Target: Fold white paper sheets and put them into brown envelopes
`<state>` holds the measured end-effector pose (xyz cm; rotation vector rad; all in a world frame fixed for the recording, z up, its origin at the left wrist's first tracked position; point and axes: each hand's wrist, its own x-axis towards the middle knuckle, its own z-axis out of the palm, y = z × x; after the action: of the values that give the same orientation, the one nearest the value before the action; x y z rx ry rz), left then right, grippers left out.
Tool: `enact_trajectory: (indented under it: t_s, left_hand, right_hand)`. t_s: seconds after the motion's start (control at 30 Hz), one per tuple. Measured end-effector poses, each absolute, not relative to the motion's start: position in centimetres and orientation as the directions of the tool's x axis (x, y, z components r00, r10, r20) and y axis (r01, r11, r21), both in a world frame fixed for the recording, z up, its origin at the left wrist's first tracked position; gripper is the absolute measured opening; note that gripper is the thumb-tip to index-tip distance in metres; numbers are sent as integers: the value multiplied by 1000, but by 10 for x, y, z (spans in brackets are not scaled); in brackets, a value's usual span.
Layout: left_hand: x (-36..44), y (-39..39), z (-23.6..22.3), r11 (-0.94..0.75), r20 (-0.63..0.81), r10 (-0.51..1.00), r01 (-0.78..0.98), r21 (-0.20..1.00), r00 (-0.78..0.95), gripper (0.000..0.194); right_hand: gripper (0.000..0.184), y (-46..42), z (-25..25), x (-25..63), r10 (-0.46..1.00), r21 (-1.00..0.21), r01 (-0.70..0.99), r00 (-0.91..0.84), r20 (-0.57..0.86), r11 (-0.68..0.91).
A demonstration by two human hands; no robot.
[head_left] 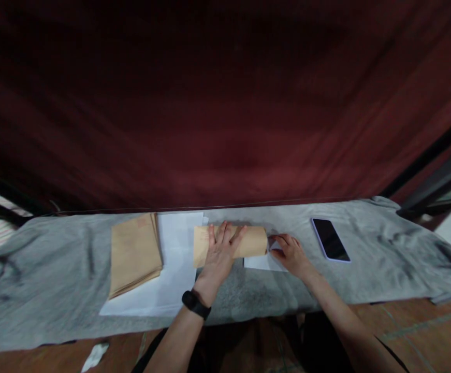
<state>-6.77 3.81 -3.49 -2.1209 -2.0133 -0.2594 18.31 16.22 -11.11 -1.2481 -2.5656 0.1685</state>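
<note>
My left hand (221,253), a dark band on its wrist, lies with spread fingers over a brown envelope (254,241) on the grey cloth. It presses on the envelope's left and middle part. The envelope's right end looks bowed upward. At that end my right hand (290,252) is closed, thumb and fingertips pinching a piece of white paper (273,245); the exact grip is partly hidden. More white paper (262,263) shows below the envelope's lower right edge. I cannot tell whether the two pieces are one sheet.
To the left, a stack of brown envelopes (135,254) rests partly on large white sheets (176,259). A phone with a lilac edge (331,240) lies on the right. Grey cloth (384,248) covers the long narrow surface, with a dark red curtain (225,129) behind it.
</note>
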Motion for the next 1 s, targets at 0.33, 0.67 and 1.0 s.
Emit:
enact_trajectory:
  t_s: [0.33,0.67,1.0]
  left_hand:
    - [-90,42,-47,90,-48,996,967,239,-81,106]
    - [-80,46,-46,56,-58,997,975,216,-44,110]
    - [-94,38,-31,33,56,998,989,147,-42,102]
  right_hand:
    - [10,164,-87,180,921,-442,819,-388,46,367]
    - [29,143,-59,161,828,-829,378,-534,168,412]
    - [18,137,-80,135,827,-940,220,-553,101,262]
